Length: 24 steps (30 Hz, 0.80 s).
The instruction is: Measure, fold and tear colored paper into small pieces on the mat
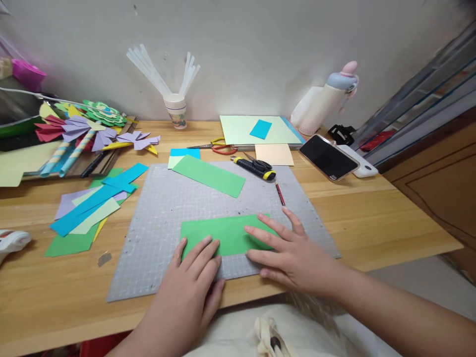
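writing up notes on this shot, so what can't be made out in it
All in the head view:
- parts of the near green paper: covered by fingers of the left hand and right hand
- lower ends of the white strips: hidden by the cup
- rest of the white tool: cut off by the left edge
- mat markings: too small to read

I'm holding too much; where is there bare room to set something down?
The desk shows bare wood right of the cutting mat, in front of the smartphone, and front left, below the blue paper strips. Crowded: back left, with paper flowers; the mat's back edge, with the utility knife; and its front, where the left hand and right hand lie on a green sheet.
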Tool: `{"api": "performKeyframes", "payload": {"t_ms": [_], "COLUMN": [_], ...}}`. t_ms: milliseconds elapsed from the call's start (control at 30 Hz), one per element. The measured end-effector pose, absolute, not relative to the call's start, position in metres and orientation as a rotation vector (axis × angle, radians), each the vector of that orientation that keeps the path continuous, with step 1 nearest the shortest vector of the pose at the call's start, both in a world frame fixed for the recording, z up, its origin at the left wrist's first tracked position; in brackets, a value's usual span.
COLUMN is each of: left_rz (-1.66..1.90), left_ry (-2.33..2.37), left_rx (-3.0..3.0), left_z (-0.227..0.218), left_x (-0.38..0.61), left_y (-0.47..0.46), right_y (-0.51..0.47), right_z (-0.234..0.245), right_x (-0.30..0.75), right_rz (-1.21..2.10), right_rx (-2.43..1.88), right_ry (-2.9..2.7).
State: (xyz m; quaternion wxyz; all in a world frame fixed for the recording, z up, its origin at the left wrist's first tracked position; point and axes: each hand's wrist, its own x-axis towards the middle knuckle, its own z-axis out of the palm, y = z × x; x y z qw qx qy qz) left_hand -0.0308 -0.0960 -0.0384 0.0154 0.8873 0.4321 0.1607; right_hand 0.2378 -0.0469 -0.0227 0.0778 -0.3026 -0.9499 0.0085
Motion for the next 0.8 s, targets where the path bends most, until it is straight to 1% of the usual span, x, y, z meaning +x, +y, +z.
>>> {"api": "performKeyframes", "payload": {"t_ms": [333,433,533,667,800], "left_rz": [0.419,0.402,0.314,0.124,0.030], "left_ry": [1.337,1.315,1.235,1.075,0.998], "left_rx": [2.752,2.719,2.699,2.753,2.818], "left_z": [-0.033,-0.025,-0.013,0.003,0.010], "left_x": [-0.031,-0.031,-0.031,-0.028,-0.022], "left_y": [-0.093,-0.087,-0.076,-0.063,-0.055], "right_y": [-0.053,-0.051,-0.052,-0.065,-0.087], "right_z": [-0.023,-0.022,-0.020,-0.020,-0.029], "right_x": [0.295,0.309,0.318,0.302,0.265], "right_rz": [-0.098,-0.108,-0.081,-0.042,0.066], "right_rx": [-1.089,-1.107,-1.121,-1.146,-1.213], "right_ry": [-2.924,-2.935,-2.931,-2.755,-2.595]}}
